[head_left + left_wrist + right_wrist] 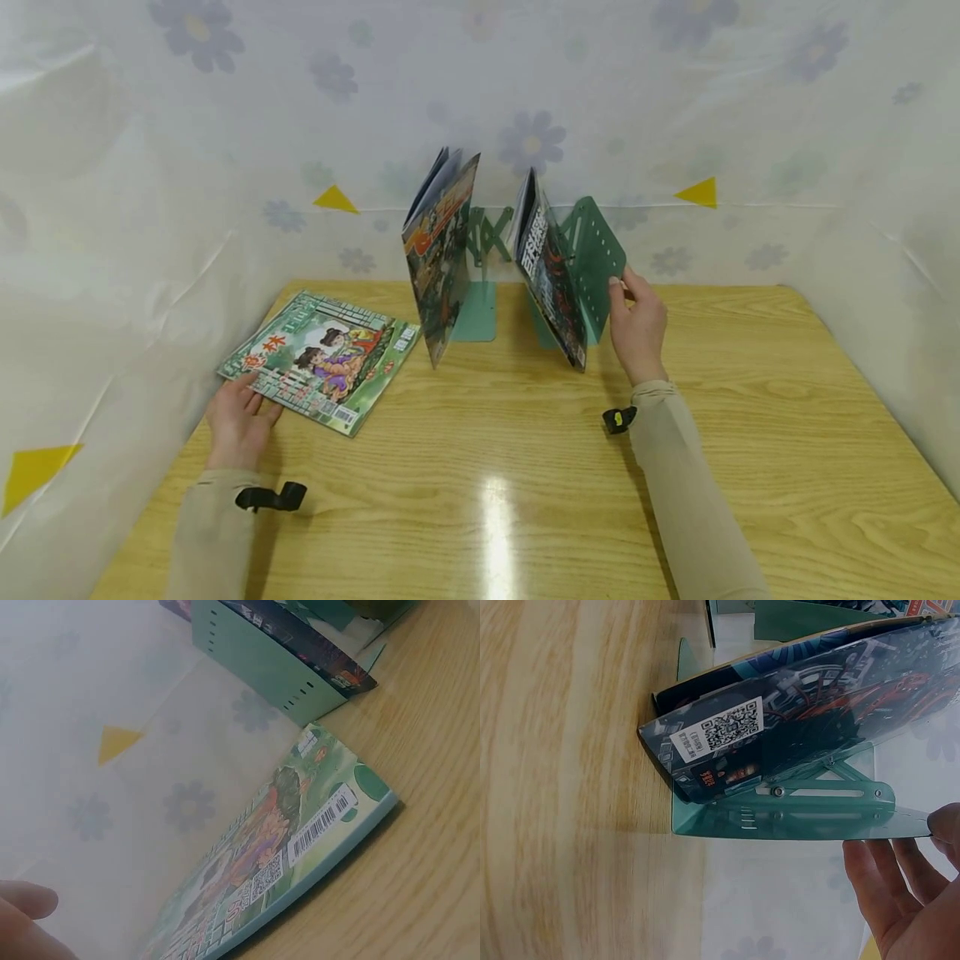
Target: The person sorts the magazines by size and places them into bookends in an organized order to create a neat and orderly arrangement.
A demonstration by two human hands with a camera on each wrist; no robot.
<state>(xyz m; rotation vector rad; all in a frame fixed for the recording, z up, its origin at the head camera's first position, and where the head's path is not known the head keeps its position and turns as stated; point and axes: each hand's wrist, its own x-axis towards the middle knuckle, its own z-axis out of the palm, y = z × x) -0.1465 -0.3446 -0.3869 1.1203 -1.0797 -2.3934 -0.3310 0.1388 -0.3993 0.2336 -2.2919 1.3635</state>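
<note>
A green expandable bookend with perforated end plates stands at the back of the table. My right hand grips the edge of its right plate, thumb on one side and fingers on the other. A dark magazine leans upright inside that plate. Another upright magazine with orange lettering stands at the left end, splayed at the top. To the left lies a green magazine with two cartoon figures. My left hand is at its lower left edge, fingers loosely extended; part of them is hidden from the wrist view.
The bookend's crossed lattice spans between the two upright magazines. Pale flowered sheeting encloses the wooden table at the back and sides. Yellow triangles are stuck on the sheeting.
</note>
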